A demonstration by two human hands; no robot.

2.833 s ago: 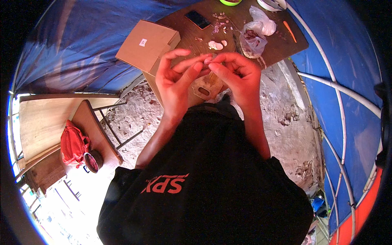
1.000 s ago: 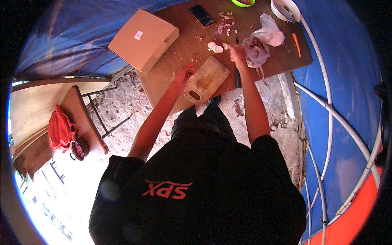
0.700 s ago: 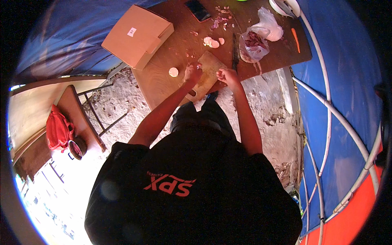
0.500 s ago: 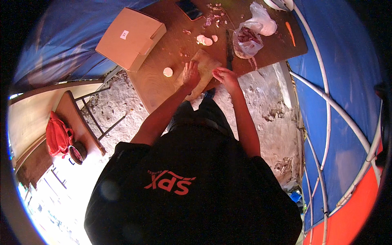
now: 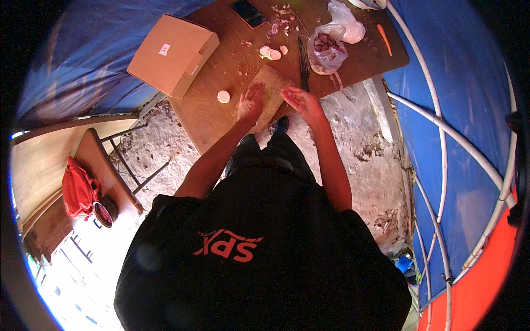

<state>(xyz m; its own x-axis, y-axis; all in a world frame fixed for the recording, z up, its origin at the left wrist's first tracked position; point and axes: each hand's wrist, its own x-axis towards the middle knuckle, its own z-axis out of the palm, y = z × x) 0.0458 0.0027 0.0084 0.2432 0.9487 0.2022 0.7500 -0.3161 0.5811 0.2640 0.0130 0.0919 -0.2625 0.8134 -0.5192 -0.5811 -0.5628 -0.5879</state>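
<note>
A worn wooden cutting board (image 5: 268, 81) lies at the near edge of the table. My left hand (image 5: 251, 103) is over its left side, fingers spread and holding nothing visible. Across the board's right corner, my right hand (image 5: 305, 105) hovers with fingers stretched out and nothing seen in them. Left of my left hand sits a round pale slice or piece (image 5: 223, 96). Several peeled whitish pieces (image 5: 270, 53) lie beyond the board. A dark knife-like blade (image 5: 302, 52) rests to the right, its handle end near my right hand.
Right of the blade stands a clear plastic bag (image 5: 337, 59) of reddish bulbs, with a white bag (image 5: 353, 32) behind it. A carrot (image 5: 385, 39) lies farther right. Purple peelings (image 5: 276, 25), a phone (image 5: 248, 13) and a cardboard box (image 5: 171, 52) occupy the table's far and left parts.
My hands have drawn slightly apart, showing more of the board between them. My left hand has turned a little, with its fingers more spread. The whole view has shifted slightly.
</note>
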